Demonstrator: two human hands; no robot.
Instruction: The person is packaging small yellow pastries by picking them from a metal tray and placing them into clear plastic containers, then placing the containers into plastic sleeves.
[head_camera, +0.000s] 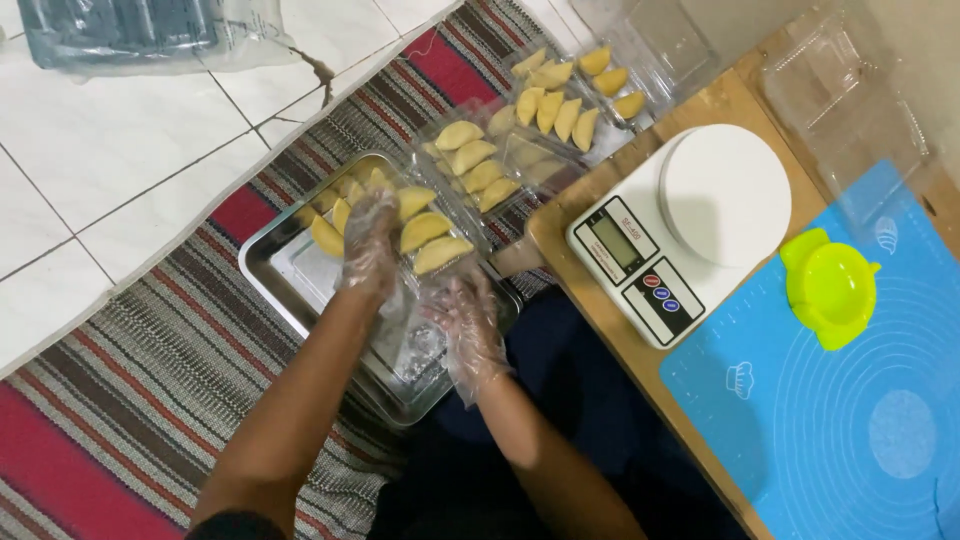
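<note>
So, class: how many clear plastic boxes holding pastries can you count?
3: one box over the steel tray, one middle, one farthest. Others may be hidden.

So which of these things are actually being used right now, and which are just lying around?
In use: left hand, right hand, metal tray, yellow pastries, clear container.
Lying about: kitchen scale, green press mould, blue mat, filled containers.

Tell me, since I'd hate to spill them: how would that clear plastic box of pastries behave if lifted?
The clear plastic box looks thin, so it probably flexes. The loose half-moon pastries inside could slide if it tilts, and likely dent easily.
</note>
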